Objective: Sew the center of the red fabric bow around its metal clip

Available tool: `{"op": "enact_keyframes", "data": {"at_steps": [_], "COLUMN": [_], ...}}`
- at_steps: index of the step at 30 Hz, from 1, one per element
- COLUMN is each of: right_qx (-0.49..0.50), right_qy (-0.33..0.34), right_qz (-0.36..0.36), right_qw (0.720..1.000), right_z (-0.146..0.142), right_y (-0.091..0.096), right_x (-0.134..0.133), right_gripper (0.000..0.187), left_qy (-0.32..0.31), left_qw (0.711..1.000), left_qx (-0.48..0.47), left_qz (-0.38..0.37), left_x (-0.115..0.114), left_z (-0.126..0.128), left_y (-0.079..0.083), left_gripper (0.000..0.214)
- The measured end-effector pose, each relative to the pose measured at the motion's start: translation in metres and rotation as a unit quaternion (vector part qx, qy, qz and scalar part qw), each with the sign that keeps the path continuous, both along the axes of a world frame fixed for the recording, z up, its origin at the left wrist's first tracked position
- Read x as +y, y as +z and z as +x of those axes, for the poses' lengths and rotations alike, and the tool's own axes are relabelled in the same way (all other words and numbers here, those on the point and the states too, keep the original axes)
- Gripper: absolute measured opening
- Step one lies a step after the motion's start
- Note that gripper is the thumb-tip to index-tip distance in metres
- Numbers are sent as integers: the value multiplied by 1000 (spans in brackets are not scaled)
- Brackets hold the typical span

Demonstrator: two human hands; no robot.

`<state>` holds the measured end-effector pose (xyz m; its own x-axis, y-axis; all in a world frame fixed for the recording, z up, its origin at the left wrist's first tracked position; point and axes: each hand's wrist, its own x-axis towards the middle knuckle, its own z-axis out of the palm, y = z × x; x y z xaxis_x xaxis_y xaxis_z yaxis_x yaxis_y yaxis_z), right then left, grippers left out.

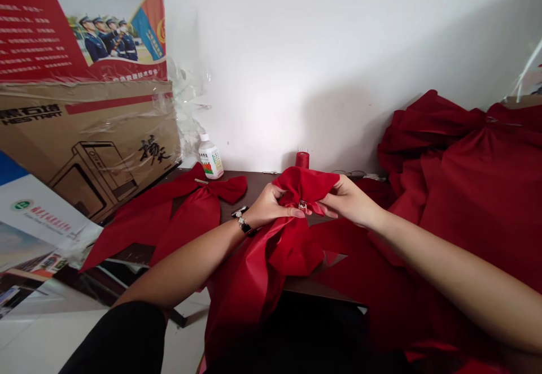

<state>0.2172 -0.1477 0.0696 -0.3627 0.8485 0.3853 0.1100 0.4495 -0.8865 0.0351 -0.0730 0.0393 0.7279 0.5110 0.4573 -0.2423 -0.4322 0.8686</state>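
Between my two hands is a red fabric bow, gathered at its middle, with long tails hanging down toward my lap. A small metal pin shows at the gathered centre. My left hand, with a watch on its wrist, grips the bow's left side, thumb near the pin. On the other side, my right hand has its fingers closed on the right loop, some of them hidden by cloth. Just behind the bow stands a spool of red thread with needles sticking up from its top.
Another red bow with a pin lies on the dark table at left, near a plastic bottle. A large cardboard box stands far left. Red fabric is heaped at right. Eyeglasses lie by the wall.
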Motion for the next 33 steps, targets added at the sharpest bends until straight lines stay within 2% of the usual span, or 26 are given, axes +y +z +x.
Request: {"op": "enact_keyframes", "data": {"at_steps": [5,10,16,20,24,26,28,31,33], "right_qx": [89,144,189,239,185,180,235,307,277], "right_qy": [14,30,-45,-130,-189,-212,-203,-173,-221], "right_qz": [-87,-118,-147,-38,101,176,240,258,272], "right_qw": [992,982,970,961,959,944,920,899,895], "right_z": [-4,-5,-11,-14,-6,1,12,42,72], "right_y": [-4,-2,-1,-3,3,13,28,55,72], "right_x": [0,-1,-5,-8,-9,-11,-14,-20,-24], "right_gripper": [30,31,37,29,24,20,17,14,15], "left_qy": [2,-10,29,45,59,68,76,72,60], "left_qw": [999,999,999,998,996,995,995,994,993], "left_qx": [41,35,21,-8,-18,-17,-21,-27,-32], "left_qz": [32,17,-7,-46,-70,-65,-58,-76,-92], "left_x": [0,-2,-3,-3,-4,-4,-4,-2,-2], "left_z": [0,1,1,0,0,0,0,2,3], "left_y": [2,3,3,4,5,5,4,2,0], "left_gripper": [40,40,40,37,35,35,34,34,34]}}
